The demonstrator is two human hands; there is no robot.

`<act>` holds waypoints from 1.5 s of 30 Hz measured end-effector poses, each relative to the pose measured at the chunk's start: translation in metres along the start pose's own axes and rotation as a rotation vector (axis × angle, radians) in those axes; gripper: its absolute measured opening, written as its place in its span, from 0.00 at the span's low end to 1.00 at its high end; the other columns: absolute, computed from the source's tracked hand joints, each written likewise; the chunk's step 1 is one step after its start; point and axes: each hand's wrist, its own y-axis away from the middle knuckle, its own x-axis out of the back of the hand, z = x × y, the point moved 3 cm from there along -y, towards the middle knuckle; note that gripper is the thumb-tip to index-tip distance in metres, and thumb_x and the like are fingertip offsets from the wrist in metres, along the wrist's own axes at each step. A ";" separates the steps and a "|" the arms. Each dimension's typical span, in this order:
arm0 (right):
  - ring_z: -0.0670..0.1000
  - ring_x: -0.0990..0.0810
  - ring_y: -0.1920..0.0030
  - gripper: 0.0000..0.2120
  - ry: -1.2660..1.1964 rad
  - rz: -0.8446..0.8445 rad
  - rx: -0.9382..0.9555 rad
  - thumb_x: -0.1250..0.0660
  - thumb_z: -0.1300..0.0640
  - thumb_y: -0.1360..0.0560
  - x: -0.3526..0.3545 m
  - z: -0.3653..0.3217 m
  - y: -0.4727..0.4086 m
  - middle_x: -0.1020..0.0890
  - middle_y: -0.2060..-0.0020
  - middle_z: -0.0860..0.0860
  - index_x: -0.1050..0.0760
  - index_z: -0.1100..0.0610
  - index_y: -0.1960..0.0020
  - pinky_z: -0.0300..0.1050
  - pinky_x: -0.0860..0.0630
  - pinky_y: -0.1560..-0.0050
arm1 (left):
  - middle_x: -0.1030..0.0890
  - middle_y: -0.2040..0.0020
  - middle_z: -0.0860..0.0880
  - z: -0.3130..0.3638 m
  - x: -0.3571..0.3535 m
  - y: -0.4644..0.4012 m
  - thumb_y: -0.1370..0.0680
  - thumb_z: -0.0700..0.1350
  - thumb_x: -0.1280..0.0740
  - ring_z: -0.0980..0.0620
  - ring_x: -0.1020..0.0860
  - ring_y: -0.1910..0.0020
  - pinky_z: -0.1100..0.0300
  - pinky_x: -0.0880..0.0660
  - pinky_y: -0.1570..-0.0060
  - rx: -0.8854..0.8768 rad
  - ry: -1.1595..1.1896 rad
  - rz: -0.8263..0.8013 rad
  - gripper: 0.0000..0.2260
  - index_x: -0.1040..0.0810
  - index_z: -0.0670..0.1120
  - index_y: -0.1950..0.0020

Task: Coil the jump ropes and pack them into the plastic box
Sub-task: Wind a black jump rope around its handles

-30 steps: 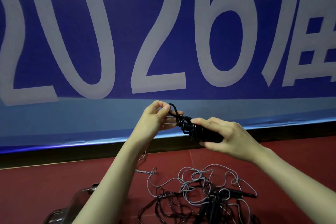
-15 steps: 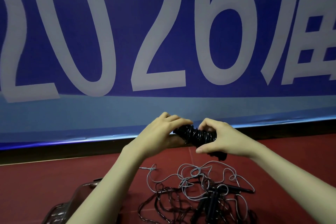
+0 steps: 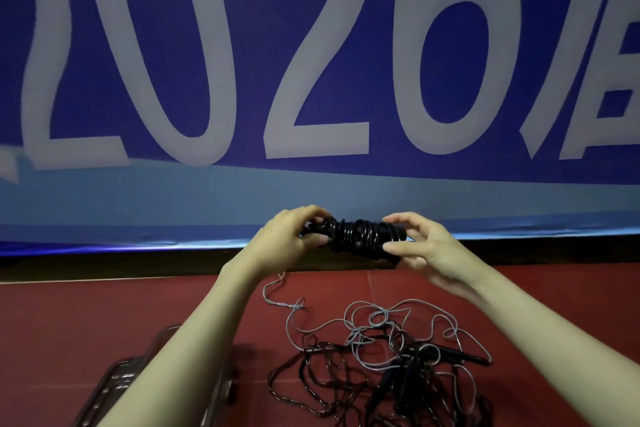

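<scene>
A black jump rope, wound tightly round its handles into a short bundle, hangs in the air between my hands. My left hand grips its left end with curled fingers. My right hand pinches the right end between thumb and fingers. On the red floor below lies a tangled heap of loose ropes, grey and black, with dark handles in it. The clear plastic box stands at lower left, partly hidden by my left forearm.
A large blue banner with pale numerals stands as a wall just behind my hands. Red floor spreads left and right of the rope heap.
The last loop that my left hand held up has been wound down onto the bundle. Both hands now hold the wrapped bundle level at its ends.
</scene>
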 end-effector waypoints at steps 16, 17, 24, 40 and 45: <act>0.49 0.17 0.59 0.19 0.131 -0.117 -0.140 0.27 0.68 0.31 -0.110 0.099 -0.065 0.19 0.48 0.55 0.22 0.55 0.42 0.43 0.19 0.56 | 0.22 0.43 0.50 -0.128 0.001 0.082 0.24 0.47 0.30 0.50 0.22 0.51 0.55 0.25 0.49 0.436 0.062 -0.079 0.16 0.25 0.49 0.37; 0.52 0.17 0.57 0.22 0.135 -0.167 -0.171 0.27 0.69 0.31 -0.121 0.108 -0.069 0.19 0.47 0.55 0.22 0.54 0.40 0.45 0.19 0.51 | 0.22 0.43 0.49 -0.142 0.002 0.092 0.24 0.46 0.29 0.49 0.21 0.52 0.53 0.23 0.49 0.474 0.081 -0.064 0.15 0.24 0.48 0.37; 0.55 0.17 0.59 0.26 0.298 -0.436 -0.270 0.28 0.74 0.31 -0.198 0.186 -0.096 0.17 0.52 0.59 0.27 0.58 0.37 0.47 0.20 0.50 | 0.19 0.45 0.47 -0.226 0.000 0.163 0.25 0.41 0.29 0.50 0.22 0.51 0.57 0.25 0.49 0.694 -0.018 -0.033 0.16 0.23 0.48 0.37; 0.44 0.47 0.44 0.33 1.184 -0.622 0.078 0.29 0.33 0.35 -0.283 0.332 -0.143 0.31 0.43 0.45 0.28 0.48 0.36 0.39 0.48 0.39 | 0.21 0.45 0.44 -0.368 -0.067 0.211 0.22 0.43 0.37 0.39 0.22 0.46 0.49 0.25 0.54 0.524 -0.552 -0.539 0.13 0.32 0.45 0.38; 0.42 0.39 0.41 0.19 1.277 -0.705 0.164 0.33 0.37 0.28 -0.287 0.339 -0.151 0.29 0.52 0.41 0.25 0.50 0.46 0.45 0.50 0.36 | 0.22 0.42 0.43 -0.386 -0.093 0.199 0.22 0.39 0.38 0.39 0.22 0.43 0.48 0.25 0.52 0.424 -0.688 -0.708 0.14 0.32 0.42 0.36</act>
